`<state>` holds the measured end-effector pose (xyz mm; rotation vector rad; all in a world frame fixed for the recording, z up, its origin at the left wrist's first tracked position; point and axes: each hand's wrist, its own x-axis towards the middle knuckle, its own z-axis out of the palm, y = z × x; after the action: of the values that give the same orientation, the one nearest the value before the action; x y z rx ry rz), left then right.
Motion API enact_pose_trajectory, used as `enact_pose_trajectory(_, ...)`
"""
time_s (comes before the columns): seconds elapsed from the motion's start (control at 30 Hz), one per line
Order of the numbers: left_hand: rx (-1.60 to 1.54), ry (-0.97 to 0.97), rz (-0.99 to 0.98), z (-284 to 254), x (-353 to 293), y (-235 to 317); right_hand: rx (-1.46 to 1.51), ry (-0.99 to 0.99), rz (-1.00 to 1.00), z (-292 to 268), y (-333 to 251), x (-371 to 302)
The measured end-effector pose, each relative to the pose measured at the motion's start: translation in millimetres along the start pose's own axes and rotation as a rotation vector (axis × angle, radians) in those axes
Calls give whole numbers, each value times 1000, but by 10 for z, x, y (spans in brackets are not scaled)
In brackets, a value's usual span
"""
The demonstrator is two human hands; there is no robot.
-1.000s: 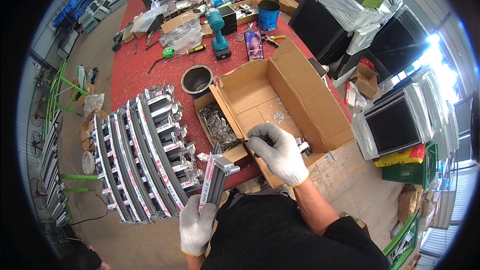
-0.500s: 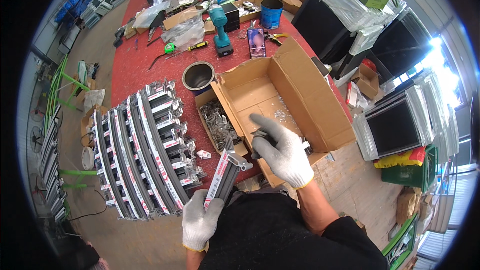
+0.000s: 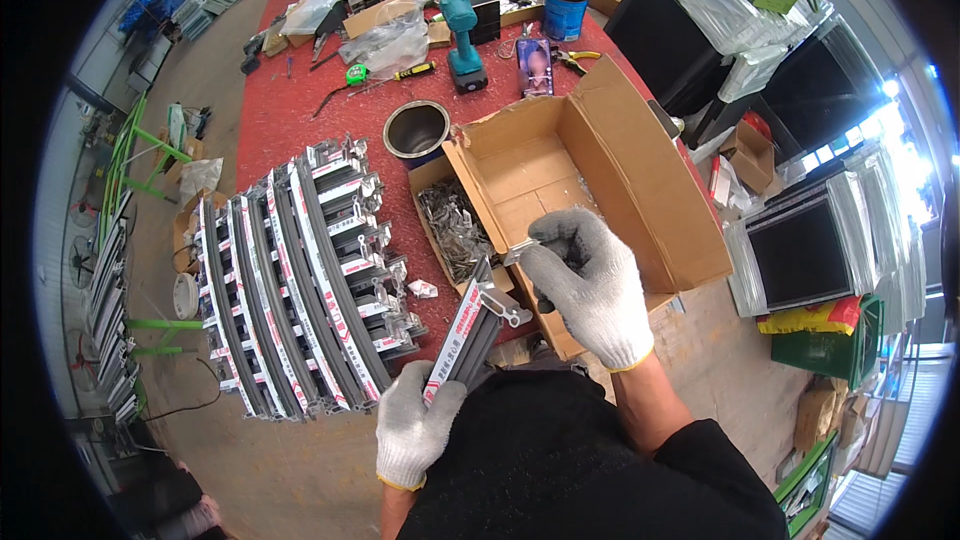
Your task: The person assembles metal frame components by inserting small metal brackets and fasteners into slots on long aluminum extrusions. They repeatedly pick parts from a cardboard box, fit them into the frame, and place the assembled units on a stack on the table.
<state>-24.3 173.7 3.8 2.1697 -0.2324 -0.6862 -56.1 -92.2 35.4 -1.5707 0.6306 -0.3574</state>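
My left hand (image 3: 415, 428), in a white and grey work glove, is closed round a short dark-grey metal profile (image 3: 466, 340) with a red-and-white film strip. The profile tilts up toward the right, and a silver bracket sticks out at its upper end. Above that end, my gloved right hand (image 3: 598, 292) pinches a small shiny metal piece (image 3: 520, 249) between thumb and fingers; its exact kind is too small to make out. Beneath the piece lies a small carton of metal clips (image 3: 455, 230), beside a larger open cardboard box (image 3: 650, 190).
Layered profiles (image 3: 305, 290) are stacked at the table's left edge. Behind the boxes stand a metal pot (image 3: 416, 130), a teal cordless drill (image 3: 464, 50), a phone (image 3: 535, 68) and a blue can (image 3: 566, 12). A crumpled white scrap (image 3: 423, 289) lies on the red table (image 3: 345, 125).
My right hand has drawn its fingers together, and a small metal piece now shows at its fingertips. My left hand keeps hold of the profile. The whole view has shifted slightly.
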Motion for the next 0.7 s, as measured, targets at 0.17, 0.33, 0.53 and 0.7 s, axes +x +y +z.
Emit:
enact_pose_trajectory(0.17,6,0,-1,2,-5,6,-11,-10,-45,69,46,25)
enact_pose_trajectory(0.33,36,-11,-13,-15,-3,38,-46,-25,-85,83,101,37)
enact_pose_trajectory(0.53,31,-16,-39,-6,4,62,-78,-53,-61,97,139,56)
enact_pose_trajectory(0.7,114,15,-36,-6,13,72,-309,-113,-167,66,110,86)
